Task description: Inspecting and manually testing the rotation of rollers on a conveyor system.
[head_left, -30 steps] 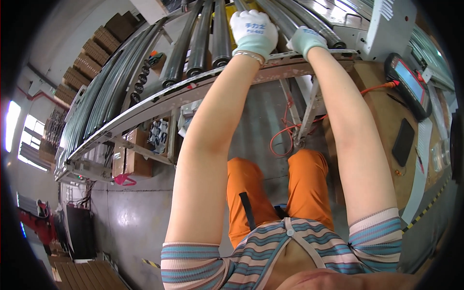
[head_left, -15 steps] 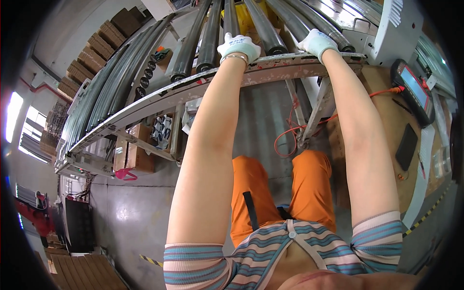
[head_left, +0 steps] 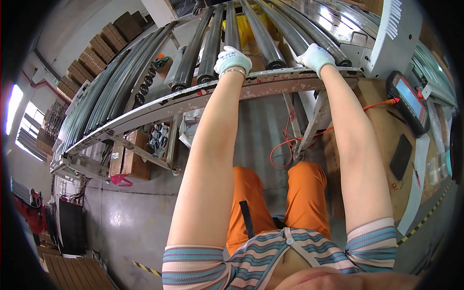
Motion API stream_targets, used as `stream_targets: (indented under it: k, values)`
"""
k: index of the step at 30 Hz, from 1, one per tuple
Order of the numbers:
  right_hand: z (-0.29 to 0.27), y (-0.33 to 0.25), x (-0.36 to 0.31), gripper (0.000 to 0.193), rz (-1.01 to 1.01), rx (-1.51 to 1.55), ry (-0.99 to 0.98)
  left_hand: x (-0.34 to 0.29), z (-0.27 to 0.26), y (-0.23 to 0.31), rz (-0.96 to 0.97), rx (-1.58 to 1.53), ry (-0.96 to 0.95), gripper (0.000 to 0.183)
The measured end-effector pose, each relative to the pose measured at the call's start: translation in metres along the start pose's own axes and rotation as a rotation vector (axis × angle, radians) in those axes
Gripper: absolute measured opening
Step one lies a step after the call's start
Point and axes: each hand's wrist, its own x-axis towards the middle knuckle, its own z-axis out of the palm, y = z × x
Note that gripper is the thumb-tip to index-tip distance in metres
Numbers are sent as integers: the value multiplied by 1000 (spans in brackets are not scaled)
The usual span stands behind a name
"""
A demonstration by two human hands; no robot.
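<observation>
Both gloved hands sit lower and nearer the person than 1 second ago, when they reached further up over the rollers; the view has also tipped a little further down.

Seen from a head camera looking down, a person stands at the near end of a roller conveyor [head_left: 270, 79], with both bare arms stretched forward.

The left hand [head_left: 232, 60], in a white knit glove, rests curled on the near end of a grey steel roller [head_left: 232, 29], just above the conveyor's metal end rail. Its fingers bend down over the roller, but it is unclear whether they grip it or only rest on it.

The right hand [head_left: 315, 56], also in a white glove, rests with bent fingers at the near ends of the rollers further right, just above the same rail. Whether it clasps anything cannot be told.

Between the 2 hands lies another steel roller [head_left: 263, 38], untouched.

To the right, a handheld controller with a screen [head_left: 408, 101] lies on a wooden bench top [head_left: 382, 130], with a dark flat phone [head_left: 401, 157] nearer the person. An orange cable [head_left: 285, 145] loops under the conveyor frame. Cardboard boxes [head_left: 104, 43] are stacked at far left.
</observation>
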Motion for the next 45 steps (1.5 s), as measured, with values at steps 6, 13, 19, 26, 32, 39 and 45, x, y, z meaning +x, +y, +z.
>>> stream_targets:
  k: [6, 13, 19, 26, 32, 39, 45]
  values:
    - [3, 1, 8, 51, -35, 27, -33, -4, -2, 0, 179, 99, 173, 39]
    - [7, 1, 13, 66, 6, 40, -47, -1, -2, 2, 268, 185, 248, 38]
    - [5, -2, 3, 47, 86, 135, 84, -1, 0, -1, 12, -16, 0, 76]
    - [-2, -4, 5, 49, 273, 212, 174, -4, -3, 2, 323, 275, 190, 42]
    - [-5, -9, -14, 58, -18, -50, 211, -4, 0, 3, 293, 256, 178, 55]
    - [-3, -9, -12, 53, 38, 31, 169, -2, 0, 4, 161, 191, 70, 68]
    - [-4, -5, -13, 52, 19, 13, 257, -2, 0, 5, 180, 226, 69, 69]
